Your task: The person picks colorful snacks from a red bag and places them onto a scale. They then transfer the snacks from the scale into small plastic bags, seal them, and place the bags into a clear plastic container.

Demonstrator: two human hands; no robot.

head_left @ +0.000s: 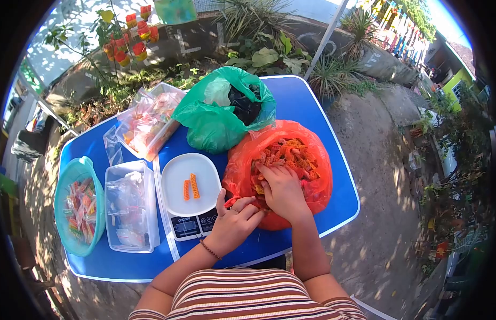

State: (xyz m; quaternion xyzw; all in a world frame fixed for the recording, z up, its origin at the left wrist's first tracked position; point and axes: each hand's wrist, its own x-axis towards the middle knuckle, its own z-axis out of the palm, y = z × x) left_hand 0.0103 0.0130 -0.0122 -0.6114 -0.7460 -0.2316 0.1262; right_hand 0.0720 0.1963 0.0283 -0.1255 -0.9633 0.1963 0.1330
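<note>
A red plastic bag (320,160) stands open on the table, filled with orange and reddish spiral snacks (290,152). My right hand (282,192) reaches into it, fingers bent around some pieces and fingertips partly hidden. At the bag's near left edge, my left hand (234,226) pinches the gathered red plastic, with one finger sticking up. Left of the bag, a white square plate (173,176) rests on a kitchen scale (192,225). Two orange spiral pieces (190,188) lie on the plate.
A green plastic bag (216,117) sits behind, holding a black bag. Left are a clear tub of packed snacks (152,120), a clear container with plastic bags (129,208) and a teal basin of small packets (80,208). All stand on a blue table (306,101).
</note>
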